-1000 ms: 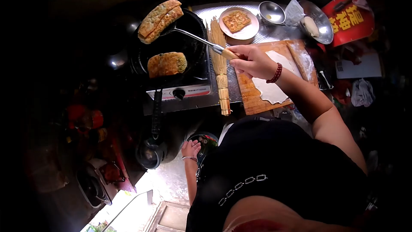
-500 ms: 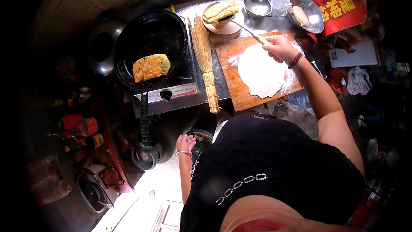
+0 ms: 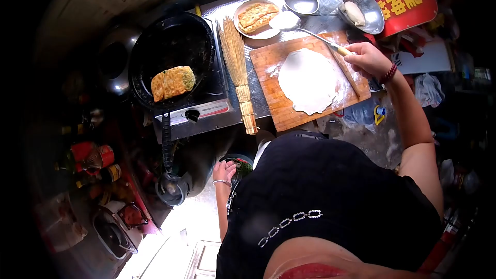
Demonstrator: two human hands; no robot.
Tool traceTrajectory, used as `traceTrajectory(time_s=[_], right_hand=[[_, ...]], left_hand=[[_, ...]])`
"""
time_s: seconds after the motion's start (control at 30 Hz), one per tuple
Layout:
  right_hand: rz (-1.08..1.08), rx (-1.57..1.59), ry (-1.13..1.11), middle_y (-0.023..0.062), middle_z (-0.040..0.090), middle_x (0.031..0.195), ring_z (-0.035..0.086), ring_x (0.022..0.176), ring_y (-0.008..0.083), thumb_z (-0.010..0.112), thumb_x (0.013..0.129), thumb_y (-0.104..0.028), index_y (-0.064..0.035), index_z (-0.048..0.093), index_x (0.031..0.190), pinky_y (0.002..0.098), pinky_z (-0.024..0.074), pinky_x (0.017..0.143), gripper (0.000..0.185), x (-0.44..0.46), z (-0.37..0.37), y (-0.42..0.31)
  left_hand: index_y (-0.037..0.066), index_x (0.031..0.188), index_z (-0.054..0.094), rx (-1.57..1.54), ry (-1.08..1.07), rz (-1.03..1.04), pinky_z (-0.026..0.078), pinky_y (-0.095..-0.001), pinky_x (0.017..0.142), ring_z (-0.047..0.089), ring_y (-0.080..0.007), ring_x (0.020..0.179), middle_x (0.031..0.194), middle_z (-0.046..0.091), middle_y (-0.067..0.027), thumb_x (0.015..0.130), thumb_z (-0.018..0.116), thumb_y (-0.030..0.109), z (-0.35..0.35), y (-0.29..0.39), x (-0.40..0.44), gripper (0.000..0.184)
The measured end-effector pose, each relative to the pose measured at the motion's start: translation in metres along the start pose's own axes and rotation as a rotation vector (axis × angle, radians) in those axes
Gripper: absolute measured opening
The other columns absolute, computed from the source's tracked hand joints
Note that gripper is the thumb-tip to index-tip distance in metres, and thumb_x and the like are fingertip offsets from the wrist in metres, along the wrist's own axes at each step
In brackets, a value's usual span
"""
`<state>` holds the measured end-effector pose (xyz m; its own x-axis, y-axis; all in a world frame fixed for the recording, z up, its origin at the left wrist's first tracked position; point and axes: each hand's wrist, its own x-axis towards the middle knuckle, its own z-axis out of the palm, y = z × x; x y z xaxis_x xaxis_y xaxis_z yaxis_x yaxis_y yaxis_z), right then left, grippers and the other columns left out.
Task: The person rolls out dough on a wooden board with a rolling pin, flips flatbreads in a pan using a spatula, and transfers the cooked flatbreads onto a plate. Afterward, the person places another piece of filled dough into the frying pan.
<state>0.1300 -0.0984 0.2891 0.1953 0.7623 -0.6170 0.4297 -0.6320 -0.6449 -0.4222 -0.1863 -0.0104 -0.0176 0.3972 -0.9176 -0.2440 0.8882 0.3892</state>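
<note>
My right hand [image 3: 368, 59] is closed around the wooden handle of a metal ladle-like utensil [image 3: 285, 21], whose round head is just right of the plate [image 3: 266, 33]. On that plate lies a browned folded flatbread [image 3: 257, 16]. Another browned flatbread [image 3: 173, 82] sits in the black pan [image 3: 150, 46] on the stove. Below the utensil, a rolled white dough sheet [image 3: 307, 81] lies on the wooden board [image 3: 266, 101], with a rolling pin [image 3: 345, 71] along its right side. My left hand [image 3: 223, 171] hangs low beside my body, fingers apart, holding nothing.
A straw brush [image 3: 239, 72] lies between stove and board. Behind are a small metal bowl [image 3: 301, 1] and a larger one [image 3: 373, 8] holding pale dough. A red sign [image 3: 405, 2] stands at the back right. The pan handle [image 3: 167, 144] sticks out toward me.
My right hand carried a folded flatbread on the utensil from above the pan to the plate. The flatbread now rests there, and the utensil has moved right, off it.
</note>
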Motion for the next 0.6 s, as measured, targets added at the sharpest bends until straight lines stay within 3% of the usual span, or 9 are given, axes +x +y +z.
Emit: traceTrajectory(time_s=[0.1,0.13,0.2,0.3,0.33,0.4,0.47,0.53,0.6], right_hand=[[-0.189,0.173,-0.075,-0.0054,0.048,0.058,0.039,0.04,0.0007,0.058,0.091,-0.019,0.0044,0.056,0.119,0.0159,0.0304,0.036,0.037,-0.02,0.016,-0.015],[-0.266,0.195,-0.118,-0.0012,0.052,0.059,0.043,0.039,0.0032,0.057,0.09,-0.016,0.0048,0.058,0.116,0.0183,0.0322,0.034,0.033,-0.022,0.018,-0.021],[-0.376,0.137,-0.208,0.0007,0.054,0.06,0.047,0.041,0.0041,0.058,0.09,-0.015,0.0042,0.058,0.118,0.0185,0.0366,0.035,0.034,-0.024,0.023,-0.043],[-0.654,-0.296,-0.176,0.005,0.059,0.063,0.053,0.045,0.0056,0.059,0.089,-0.013,0.0045,0.056,0.122,0.019,0.0433,0.039,0.037,-0.017,0.036,-0.088],[-0.804,-0.506,-0.125,0.0083,0.063,0.068,0.058,0.047,0.0088,0.063,0.087,-0.013,0.0054,0.055,0.123,0.0209,0.0482,0.042,0.041,0.0,0.038,-0.098],[-1.075,-0.718,-0.087,0.0081,0.064,0.068,0.058,0.046,0.0123,0.066,0.086,-0.016,0.0041,0.058,0.12,0.0232,0.0488,0.041,0.04,0.035,0.047,-0.121],[-0.957,-0.801,-0.14,0.0077,0.064,0.068,0.06,0.049,0.0136,0.069,0.084,-0.018,0.0016,0.062,0.115,0.0246,0.0499,0.043,0.037,0.055,0.049,-0.162],[-0.589,-1.031,-0.07,0.0099,0.063,0.072,0.058,0.049,0.0143,0.063,0.086,-0.01,-0.0015,0.065,0.114,0.0239,0.0443,0.041,0.03,0.051,0.058,-0.214],[-0.422,-1.164,-0.123,0.007,0.058,0.063,0.053,0.043,0.0111,0.062,0.085,-0.009,-0.0027,0.064,0.116,0.0237,0.0407,0.036,0.031,0.042,0.068,-0.258]], left_hand=[[0.002,0.14,0.024,0.034,0.05,0.021,0.054,-0.0387,0.068,0.065,-0.0281,0.079,0.1,0.062,-0.0186,0.093,0.052,0.017,0.009,0.006,0.001,0.057],[0.001,0.139,0.025,0.037,0.038,0.033,0.055,-0.0376,0.067,0.065,-0.0274,0.078,0.1,0.062,-0.0187,0.094,0.051,0.016,0.011,0.01,-0.001,0.055],[0.003,0.126,0.038,0.023,0.1,0.092,0.055,-0.0386,0.066,0.066,-0.0277,0.077,0.098,0.064,-0.0192,0.095,0.049,0.015,0.021,0.014,-0.01,0.035],[0.002,0.136,0.028,0.005,0.094,0.112,0.055,-0.039,0.067,0.066,-0.0283,0.078,0.099,0.064,-0.0204,0.095,0.05,0.015,0.017,0.014,-0.006,0.049],[0.002,0.136,0.028,-0.007,0.089,0.116,0.055,-0.039,0.067,0.066,-0.0284,0.079,0.099,0.063,-0.0205,0.095,0.05,0.015,0.015,0.012,-0.006,0.049],[0.002,0.136,0.028,-0.026,0.078,0.128,0.055,-0.0389,0.068,0.065,-0.0284,0.079,0.1,0.063,-0.0208,0.095,0.051,0.015,0.01,0.009,-0.007,0.049],[0.003,0.123,0.037,-0.036,0.071,0.134,0.055,-0.039,0.068,0.065,-0.0281,0.079,0.097,0.063,-0.0194,0.094,0.051,0.015,0.004,0.005,-0.01,0.035],[0.0,0.12,0.04,-0.081,0.095,0.135,0.056,-0.0373,0.065,0.064,-0.027,0.078,0.096,0.061,-0.0184,0.093,0.051,0.014,0.003,0.005,-0.024,0.032],[0.004,0.117,0.041,-0.169,0.087,0.162,0.055,-0.0394,0.067,0.064,-0.0289,0.077,0.094,0.062,-0.018,0.093,0.053,0.015,-0.011,0.0,-0.024,0.03]])
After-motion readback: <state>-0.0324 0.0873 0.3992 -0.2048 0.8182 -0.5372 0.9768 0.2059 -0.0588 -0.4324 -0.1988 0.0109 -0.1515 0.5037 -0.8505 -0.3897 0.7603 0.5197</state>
